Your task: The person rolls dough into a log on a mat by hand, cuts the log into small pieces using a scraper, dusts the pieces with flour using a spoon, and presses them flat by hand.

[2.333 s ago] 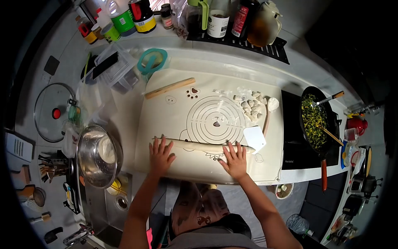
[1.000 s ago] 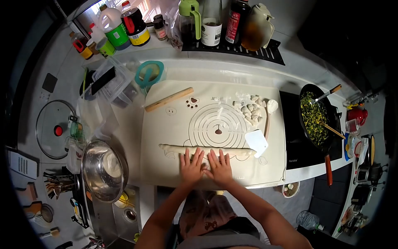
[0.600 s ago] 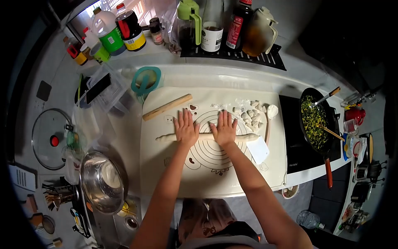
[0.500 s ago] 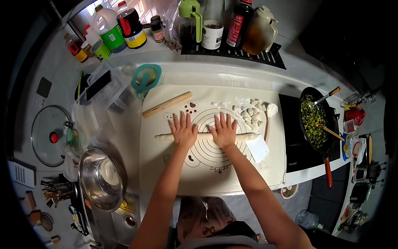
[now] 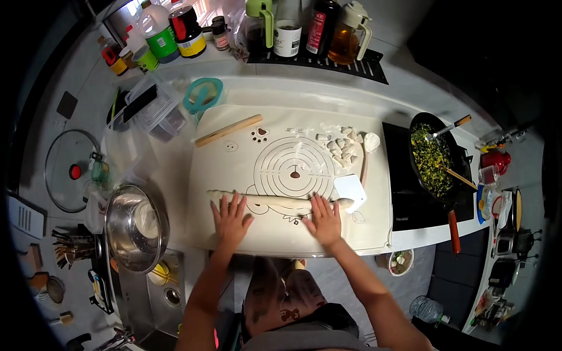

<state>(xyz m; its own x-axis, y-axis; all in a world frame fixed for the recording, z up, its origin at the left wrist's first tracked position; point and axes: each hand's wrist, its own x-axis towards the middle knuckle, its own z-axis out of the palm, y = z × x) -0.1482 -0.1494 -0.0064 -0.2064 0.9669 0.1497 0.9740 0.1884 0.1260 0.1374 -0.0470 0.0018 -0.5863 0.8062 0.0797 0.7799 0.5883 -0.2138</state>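
Observation:
A long pale rope of dough (image 5: 275, 200) lies crosswise on the printed kneading mat (image 5: 228, 175). My left hand (image 5: 232, 221) is flat with fingers spread, its fingertips on the left part of the rope. My right hand (image 5: 324, 219) rests likewise near the right end, fingers stretched out over the dough. By that end lies a white dough scraper (image 5: 350, 193), partly under the rope's tip. Farther back sit several small cut dough pieces (image 5: 342, 149) dusted with flour. A wooden rolling pin (image 5: 229, 130) lies at the mat's back left.
To the right, a wok (image 5: 432, 158) of chopped green and yellow filling stands on the black cooktop (image 5: 404, 202). A steel bowl (image 5: 136, 228) stands at the left by the sink (image 5: 146, 298). Bottles (image 5: 291, 35) line the back ledge. A white spoon (image 5: 371, 142) lies beside the dough pieces.
Both hands have moved toward my body, and the dough rope has rolled nearer with them. The hands are farther apart, and the rope looks longer. The camera view has shifted slightly.

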